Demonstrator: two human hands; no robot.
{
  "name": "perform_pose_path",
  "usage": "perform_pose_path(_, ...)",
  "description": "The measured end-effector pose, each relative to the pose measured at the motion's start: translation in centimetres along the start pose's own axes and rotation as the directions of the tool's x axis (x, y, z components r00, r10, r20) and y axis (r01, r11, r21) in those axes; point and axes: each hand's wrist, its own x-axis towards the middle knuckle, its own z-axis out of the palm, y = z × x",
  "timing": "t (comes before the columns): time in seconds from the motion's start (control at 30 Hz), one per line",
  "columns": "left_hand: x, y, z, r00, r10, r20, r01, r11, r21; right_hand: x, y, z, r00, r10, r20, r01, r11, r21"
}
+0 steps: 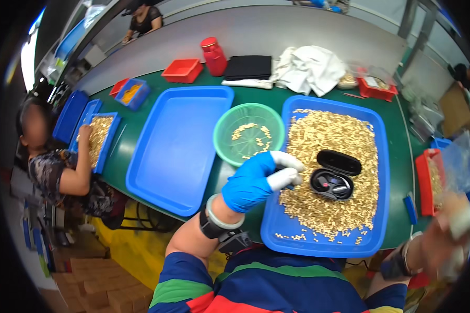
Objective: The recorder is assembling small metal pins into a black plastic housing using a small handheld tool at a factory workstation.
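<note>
My left hand [249, 181], in a blue glove with white fingertip covers, hovers between the green basket and the right-hand blue tray [273, 237]. Its thumb and fingers are drawn together; a dark bit shows between them, but I cannot make out what it is. Small brass-coloured metal parts [344, 130] heap that tray. On the heap rests an opened black earbud case [333, 182] with earbuds inside. A green mesh basket [220, 136] holds a few similar parts. At the far right, my right hand [449, 229] is smeared by motion beside a red bin [426, 193]; its fingers cannot be read.
Another blue tray [175, 141] lies left of the basket. Along the back stand a red bin [183, 70], a red flask [214, 56], black cloth [249, 68] and white cloth [310, 68]. At left, a person [62, 167] reaches into a parts tray [112, 141].
</note>
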Motion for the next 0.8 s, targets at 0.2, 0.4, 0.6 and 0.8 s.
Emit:
perform_pose_path(0.2,1.4,-1.6,-0.5,0.997,0.054,-0.046,-0.054,0.999,-0.004,2.3,9.6,1.9,0.764,0.591,0.26,-0.22,0.617,-0.756)
perform_pose_path(0.4,2.2,-2.9,0.2,0.999,0.041,-0.008,-0.041,0.999,0.001,1.1,11.9,1.7,0.628,0.724,0.286,-0.21,0.512,-0.833)
perform_pose_path(0.6,2.2,-3.3,-0.2,0.997,0.068,-0.039,-0.068,0.998,0.005,0.2,13.0,1.6,0.68,0.701,0.213,-0.385,0.589,-0.71)
perform_pose_path(0.8,2.0,-3.8,-0.8,0.994,0.09,-0.055,-0.089,0.996,0.017,1.2,11.8,1.9,0.718,0.679,0.153,-0.41,0.59,-0.695)
